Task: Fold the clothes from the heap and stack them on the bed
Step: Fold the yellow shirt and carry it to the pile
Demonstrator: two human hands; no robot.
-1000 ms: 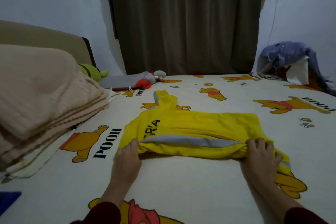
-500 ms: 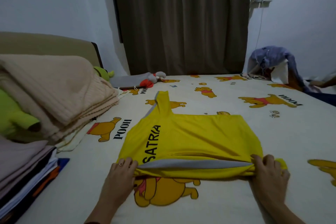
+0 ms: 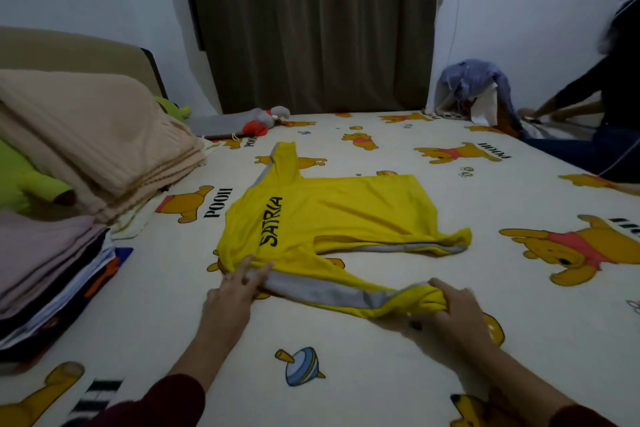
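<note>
yellow shirt (image 3: 332,215) near edge now pulled back twd person, fold undone | L hand (image 3: 232,298) flat on hem, R hand (image 3: 450,305) grips sleeve end | refold pending

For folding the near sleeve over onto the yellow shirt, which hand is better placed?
Probably the right hand: its fingers curl round the bunched sleeve end of the yellow shirt, so it can carry it over. The left hand lies with straight fingers on the near left edge, suited to pinning.
</note>
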